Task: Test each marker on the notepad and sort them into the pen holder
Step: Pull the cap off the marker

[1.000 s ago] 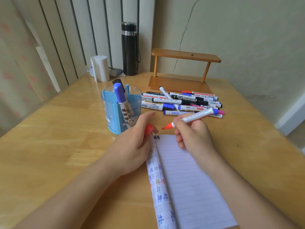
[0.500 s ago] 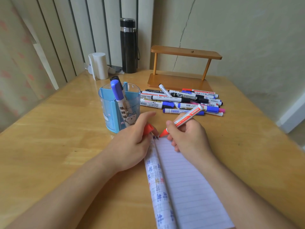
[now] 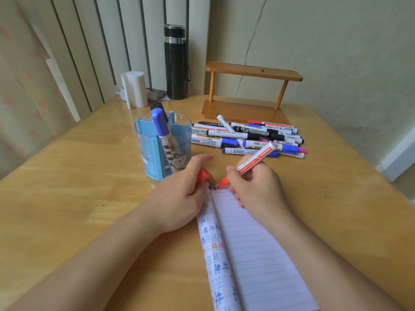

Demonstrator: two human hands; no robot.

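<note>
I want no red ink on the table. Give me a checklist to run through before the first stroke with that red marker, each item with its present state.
1. Cap off the red marker: ok, the left hand holds the cap.
2. Grip: ok, the right hand holds the marker by its barrel, tip down.
3. Tip over the notepad: ok, at the page's top edge, beside the black test marks.
4. Tip touching paper: cannot tell.
5. Notepad steadied: ok, the left hand rests on its left edge.
6. Room in the pen holder: ok, two markers stand in it, with space left.
</note>
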